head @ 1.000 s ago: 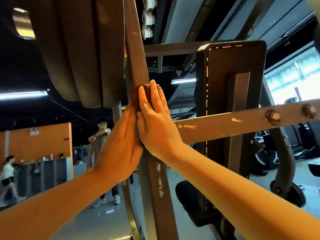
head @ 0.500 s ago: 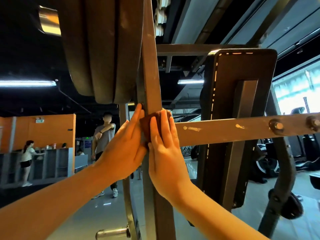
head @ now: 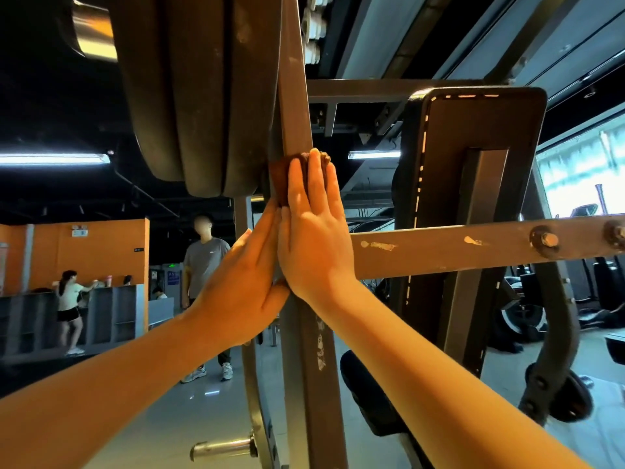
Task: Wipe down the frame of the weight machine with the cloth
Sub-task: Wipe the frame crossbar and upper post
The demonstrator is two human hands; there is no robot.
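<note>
- The cloth (head: pixel 281 179) is pressed against the frame upright (head: pixel 297 113), just beside the weight plates (head: pixel 203 96).
- The right hand (head: pixel 314 231) is laid flat on it, fingers straight and together; the left hand (head: pixel 243 286) is laid likewise against the upright's side.
- The cloth is judged soft and light; it is best held under the palm.
- No container is shown.

Left hand (head: pixel 243 282), right hand (head: pixel 314 238) and forearms (head: pixel 118 394) are bare.

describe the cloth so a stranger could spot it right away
Find the upright frame post beside the black weight plates. The cloth is the reddish-brown wad the right hand presses flat against it, the only soft, crumpled thing on the metal.
</note>
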